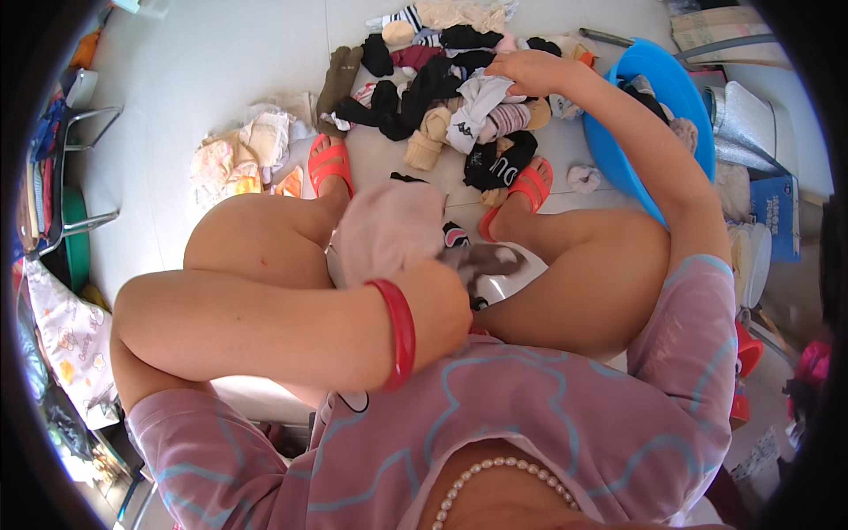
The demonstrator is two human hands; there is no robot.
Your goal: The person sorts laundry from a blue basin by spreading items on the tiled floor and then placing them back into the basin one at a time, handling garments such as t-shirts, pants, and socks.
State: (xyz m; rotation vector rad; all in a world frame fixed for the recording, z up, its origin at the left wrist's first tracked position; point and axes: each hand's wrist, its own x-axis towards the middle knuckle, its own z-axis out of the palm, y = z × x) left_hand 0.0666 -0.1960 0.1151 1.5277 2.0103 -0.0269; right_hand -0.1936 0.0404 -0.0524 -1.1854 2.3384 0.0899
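Observation:
My left hand [434, 318], with a red bangle at the wrist, is closed on soft cloth near my lap; a pink fuzzy cloth [391, 228] hangs beside it and a grey-brown patterned cloth [493, 258] shows past the fingers. My right hand [527, 71] reaches to the pile on the floor, its fingers on a white sock [480, 99] with a black logo. Around it lie black socks [434, 83], a beige ribbed sock [427, 139], a striped sock [507, 122] and a black sock with white letters [500, 162]. Whether the right fingers grip the sock is unclear.
A blue plastic basin [689, 112] holding some clothes stands tilted at the right. Pale lacy cloths [242, 149] are heaped left of my red sandals [329, 165]. A white scrunchie [583, 179] lies near the basin. A metal-framed rack [93, 169] stands at far left.

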